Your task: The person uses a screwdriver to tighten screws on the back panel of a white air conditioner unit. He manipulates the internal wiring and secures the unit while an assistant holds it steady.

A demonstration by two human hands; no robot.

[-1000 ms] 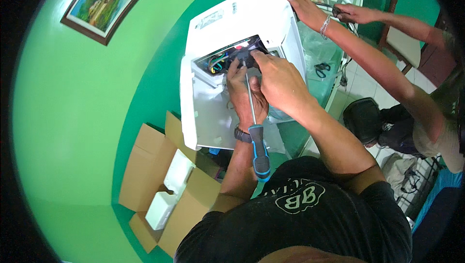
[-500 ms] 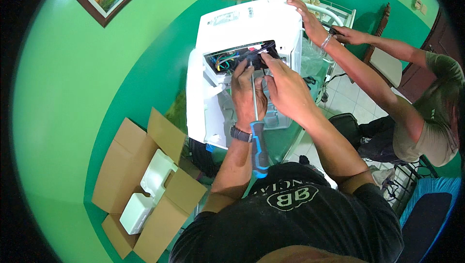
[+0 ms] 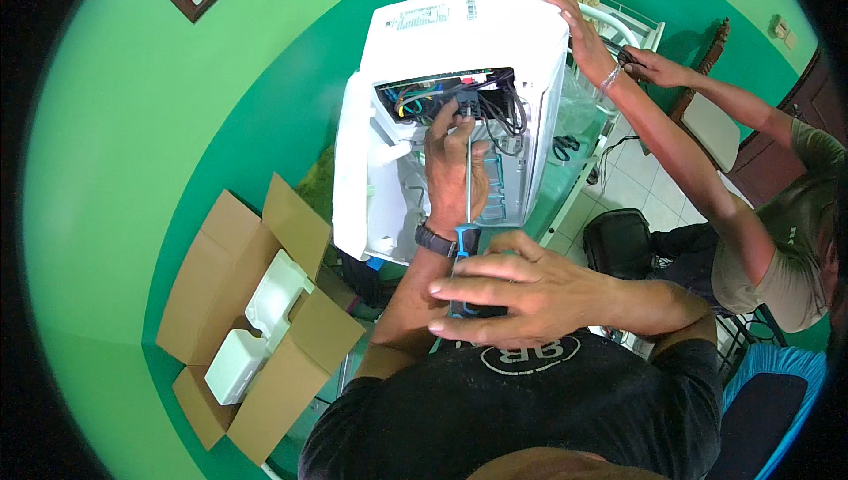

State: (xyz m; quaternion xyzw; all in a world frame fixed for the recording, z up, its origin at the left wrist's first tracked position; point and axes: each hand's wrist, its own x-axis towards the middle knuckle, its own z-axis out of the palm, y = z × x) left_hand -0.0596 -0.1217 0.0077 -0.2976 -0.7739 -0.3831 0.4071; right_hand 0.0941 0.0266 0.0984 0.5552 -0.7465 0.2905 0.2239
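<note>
A white appliance housing (image 3: 459, 30), which looks like an indoor air conditioner unit, has a compartment full of coloured wires (image 3: 408, 102). At its edge my left hand (image 3: 452, 166) has its fingers at a small dark terminal block (image 3: 468, 104). The shaft of a screwdriver (image 3: 469, 181) lies along that hand and is held by it, tip at the block. Over the blue and black handle my right hand (image 3: 530, 293) spreads its fingers, hiding much of it. Dark cables (image 3: 511, 109) loop beside the block.
A co-worker's hand (image 3: 583, 38) rests on the housing's right corner; their other hand (image 3: 652, 67) holds something dark. At lower left stands an open cardboard box (image 3: 296, 374) with white foam pieces (image 3: 237, 365). A black chair (image 3: 618, 243) stands on the right.
My right hand has left the wiring and come back toward me to the screwdriver handle, fingers spread. Dark cables and the terminal block now show. My left hand remains at the block.
</note>
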